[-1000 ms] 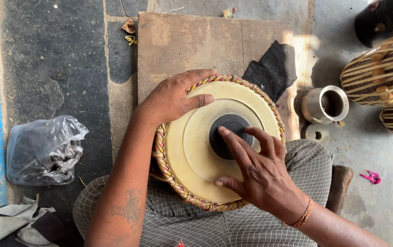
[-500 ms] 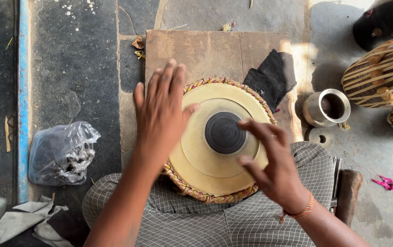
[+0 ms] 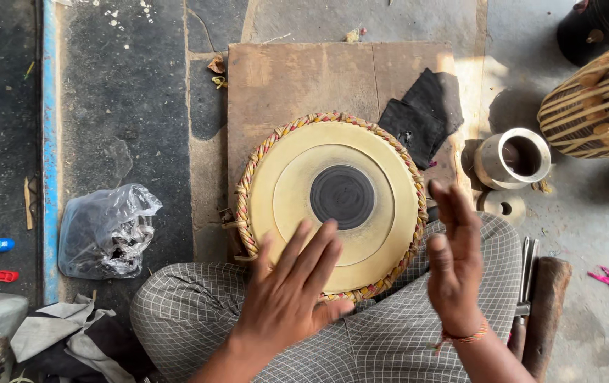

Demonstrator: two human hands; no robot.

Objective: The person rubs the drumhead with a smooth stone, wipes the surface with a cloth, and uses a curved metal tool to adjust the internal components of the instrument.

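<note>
Left hand (image 3: 287, 294) lies open, fingers spread, on the tabla drumhead (image 3: 334, 202) at seven o'clock. Right hand (image 3: 455, 262) hovers open, empty, at four o'clock. Black cloth (image 3: 420, 113) at one o'clock, metal cup (image 3: 513, 157) at three.

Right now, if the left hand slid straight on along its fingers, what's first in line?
The left hand already overlaps the drum's near rim; its fingers point up-right at the black centre patch, likely first. Hand height above the skin is unclear.

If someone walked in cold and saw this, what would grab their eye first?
The round cream drum head with its black centre spot and braided rim, sitting mid-frame on the person's lap. Then the two hands: the left hand lies over its near edge, and the right hand is raised edge-on beside it. A clear plastic bag lies on the floor to the left.
</note>
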